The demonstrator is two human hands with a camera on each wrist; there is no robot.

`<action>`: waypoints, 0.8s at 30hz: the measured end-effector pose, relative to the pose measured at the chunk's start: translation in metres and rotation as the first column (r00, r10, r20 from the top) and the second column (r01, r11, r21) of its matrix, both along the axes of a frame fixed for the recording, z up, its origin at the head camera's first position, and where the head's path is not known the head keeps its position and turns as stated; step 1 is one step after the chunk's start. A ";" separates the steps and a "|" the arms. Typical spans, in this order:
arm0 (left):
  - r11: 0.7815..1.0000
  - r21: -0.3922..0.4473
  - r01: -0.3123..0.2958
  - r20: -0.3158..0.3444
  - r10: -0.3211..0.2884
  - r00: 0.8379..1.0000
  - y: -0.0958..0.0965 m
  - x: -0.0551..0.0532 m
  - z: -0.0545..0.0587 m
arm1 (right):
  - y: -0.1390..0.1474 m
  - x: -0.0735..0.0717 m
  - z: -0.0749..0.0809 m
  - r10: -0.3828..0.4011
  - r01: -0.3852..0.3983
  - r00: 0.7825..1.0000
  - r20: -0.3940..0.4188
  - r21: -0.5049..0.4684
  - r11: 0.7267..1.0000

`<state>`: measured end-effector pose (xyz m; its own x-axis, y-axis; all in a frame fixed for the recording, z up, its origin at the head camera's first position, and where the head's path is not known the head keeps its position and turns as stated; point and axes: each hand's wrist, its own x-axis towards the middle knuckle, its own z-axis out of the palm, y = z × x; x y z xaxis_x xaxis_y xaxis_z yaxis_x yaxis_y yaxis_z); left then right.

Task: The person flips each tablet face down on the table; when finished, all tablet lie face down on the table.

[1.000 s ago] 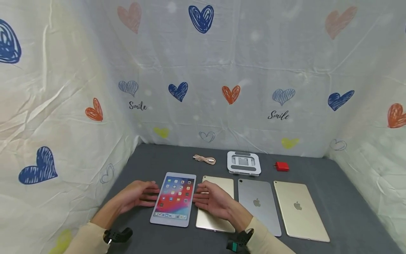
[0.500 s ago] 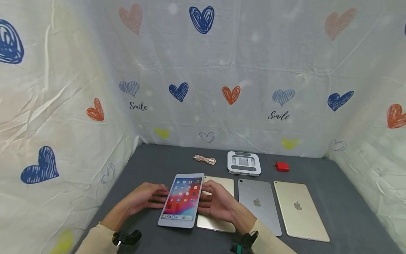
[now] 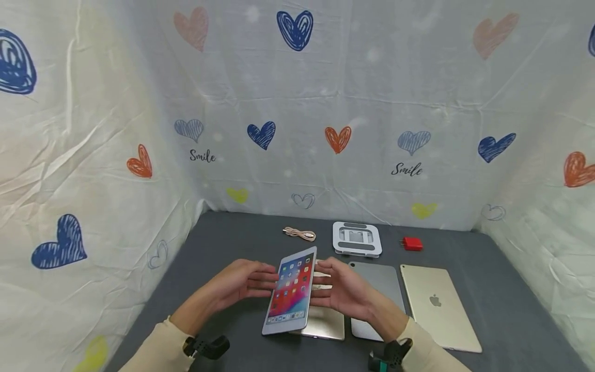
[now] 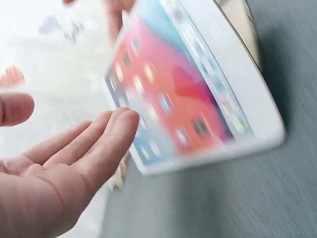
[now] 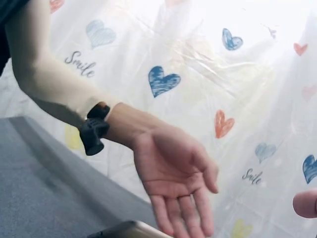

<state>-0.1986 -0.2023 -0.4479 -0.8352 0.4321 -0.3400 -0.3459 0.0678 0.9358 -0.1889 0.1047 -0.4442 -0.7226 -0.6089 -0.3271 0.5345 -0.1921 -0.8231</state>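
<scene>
A white-framed tablet (image 3: 290, 292) with its screen lit is raised off the table and tilted, between my two hands. Along its left edge lie the straight fingers of my left hand (image 3: 241, 284). My right hand (image 3: 346, 289) has extended fingers at the opposite edge, their tips partly hidden. Both thumbs stand away from the tablet. The left wrist view shows the left hand (image 4: 79, 168) with its palm up and its fingertips against the frame. Beneath the raised tablet and the right hand, a gold tablet (image 3: 321, 324) lies mostly covered on the grey table (image 3: 241, 232).
A grey tablet (image 3: 378, 272) lies partly behind the right forearm. Right of it is another gold tablet (image 3: 437, 305), back up. Along the back are a coiled cable (image 3: 299, 234), a silver folding stand (image 3: 356, 239) and a red charger plug (image 3: 412, 244). Heart-printed cloth encloses the table.
Both hands have moved right with the white tablet, which has risen and tilted steeply. It now overlaps the nearer gold tablet, and the right forearm covers part of the grey one.
</scene>
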 end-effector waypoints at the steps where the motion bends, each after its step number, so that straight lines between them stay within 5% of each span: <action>1: 1.000 0.023 0.011 -0.007 -0.011 1.000 0.006 -0.001 0.006 | 0.001 0.000 0.003 0.006 -0.006 1.000 -0.009 0.002 1.000; 9: 0.994 0.074 0.077 -0.052 -0.073 0.996 0.036 -0.006 0.043 | -0.007 -0.004 0.017 0.053 -0.053 0.997 -0.049 -0.004 0.999; 24: 0.999 0.052 0.010 -0.067 -0.006 0.998 0.012 -0.009 0.056 | -0.046 -0.007 0.023 0.008 -0.010 0.997 -0.075 -0.027 1.000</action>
<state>-0.2076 -0.1906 -0.3920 -0.8518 0.4545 -0.2607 -0.2823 0.0211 0.9591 -0.1961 0.0586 -0.4207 -0.7392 -0.6232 -0.2553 0.4731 -0.2107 -0.8554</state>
